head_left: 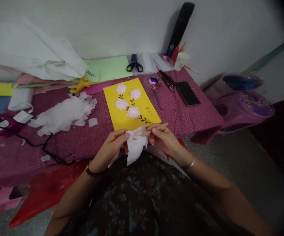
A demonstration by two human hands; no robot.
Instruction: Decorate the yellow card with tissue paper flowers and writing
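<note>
My left hand (114,142) pinches the edge of a torn piece of white tissue paper (135,150), which hangs down in front of my lap. In my right hand (165,140) are thin wooden sticks (163,126), with one tip reaching over the tissue; their exact number is unclear. Just beyond both hands lies a yellow sheet (114,114) bearing several pale pink paper flowers (133,112), dark painted leaves and some writing. To the left spreads a pile of tissue squares (63,113), with a single square (93,122) beside it.
Left of the sheet are a yellow glue gun (81,85), a purple device (5,126) and its black cable (50,152). Scissors (134,64), a paint palette (153,82), a phone (187,93) and a paper cup (181,60) lie toward the back and right.
</note>
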